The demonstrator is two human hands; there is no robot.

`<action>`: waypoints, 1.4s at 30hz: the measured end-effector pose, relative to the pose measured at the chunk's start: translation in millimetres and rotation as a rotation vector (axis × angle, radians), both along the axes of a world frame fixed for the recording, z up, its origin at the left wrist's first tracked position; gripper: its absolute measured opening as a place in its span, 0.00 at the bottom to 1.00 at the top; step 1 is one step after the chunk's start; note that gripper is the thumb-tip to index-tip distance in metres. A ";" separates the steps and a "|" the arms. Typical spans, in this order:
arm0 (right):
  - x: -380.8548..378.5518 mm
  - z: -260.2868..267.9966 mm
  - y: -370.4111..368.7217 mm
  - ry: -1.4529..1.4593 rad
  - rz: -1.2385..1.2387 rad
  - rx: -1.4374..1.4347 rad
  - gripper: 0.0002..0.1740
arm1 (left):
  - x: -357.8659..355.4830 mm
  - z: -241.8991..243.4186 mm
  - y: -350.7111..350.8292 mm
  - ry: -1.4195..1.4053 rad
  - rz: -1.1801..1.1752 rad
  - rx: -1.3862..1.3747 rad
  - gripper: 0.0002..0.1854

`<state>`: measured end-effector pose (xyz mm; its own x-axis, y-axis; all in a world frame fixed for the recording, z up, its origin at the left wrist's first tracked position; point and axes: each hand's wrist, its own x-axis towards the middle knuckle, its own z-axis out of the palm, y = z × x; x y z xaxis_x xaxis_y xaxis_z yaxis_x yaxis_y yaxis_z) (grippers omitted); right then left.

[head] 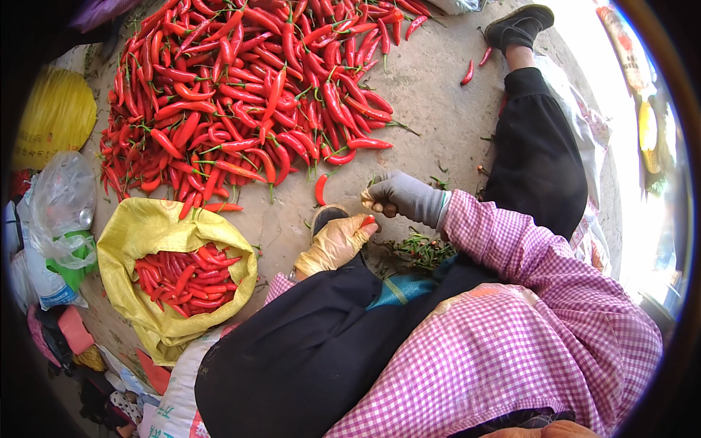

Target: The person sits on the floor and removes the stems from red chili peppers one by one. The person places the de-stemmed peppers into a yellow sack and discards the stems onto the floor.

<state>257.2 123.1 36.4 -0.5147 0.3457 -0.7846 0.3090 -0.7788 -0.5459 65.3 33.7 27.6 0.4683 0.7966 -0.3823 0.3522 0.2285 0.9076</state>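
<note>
My left hand [334, 243], in a thin yellowish glove, closes around a red chili pepper [368, 220]; only the pepper's end shows beside the thumb. Just above it to the right is my right hand [402, 194], in a grey knit glove, its fingers curled, with a bit of green at the fingertips; whether it grips a stem is unclear. Beyond my hands spreads a large heap of red chili peppers [246, 93] with green stems. At the left, an open yellow woven sack [118, 263] holds stemless red peppers [189, 279]. Beneath my hands lies a pile of green stems [419, 249].
Loose peppers [467, 72] lie on the concrete floor [427, 109] near my outstretched leg [534, 148]. Plastic bags [63, 202] and a yellow round item [55, 117] are at the left. A white printed sack [183, 383] sits beside my other leg.
</note>
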 end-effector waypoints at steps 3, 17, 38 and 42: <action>13.4 -6.3 8.9 -0.187 0.578 0.217 0.10 | -6.5 3.8 3.0 -0.005 0.017 0.024 0.10; -39.8 -3.2 71.8 -0.556 0.885 1.660 0.06 | -37.1 -36.5 47.3 0.830 0.209 0.510 0.15; -37.6 2.8 6.7 0.029 -0.257 0.245 0.07 | -3.6 3.9 24.4 -0.641 0.618 -0.518 0.10; -30.8 -4.6 8.7 0.099 -0.326 0.006 0.06 | -5.2 4.9 20.7 -0.646 0.578 -0.473 0.11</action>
